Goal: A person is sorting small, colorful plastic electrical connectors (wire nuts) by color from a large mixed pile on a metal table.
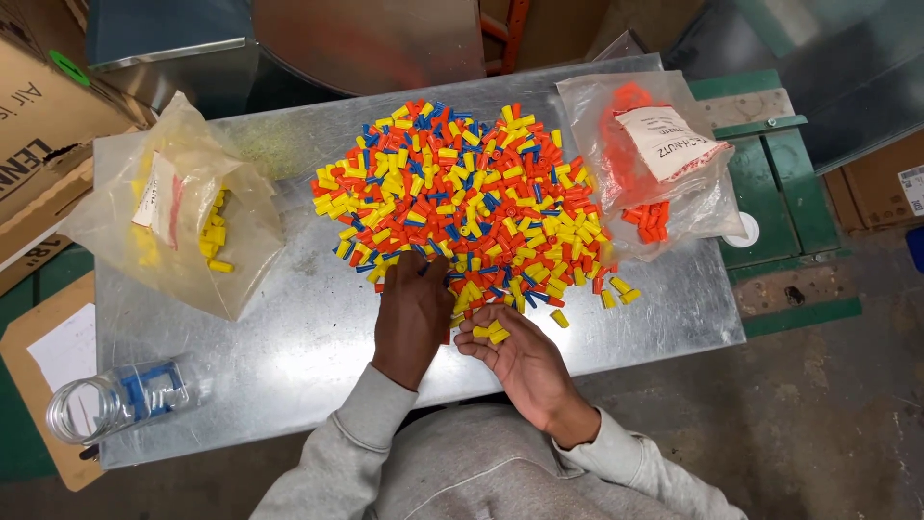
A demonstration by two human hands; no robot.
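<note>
The person wears a light grey, long-sleeved sweatshirt of soft, fleecy cloth. The left sleeve (342,438) and the right sleeve (640,462) both end in a ribbed cuff that sits snug at the wrist, with loose folds gathering above it. The cloth across the chest is plain, without print or pattern. Both hands are bare, with no gloves, rings or watch showing.

Workshop: sheet-metal bench (289,337), ductwork (366,39), cardboard boxes (38,125).
</note>
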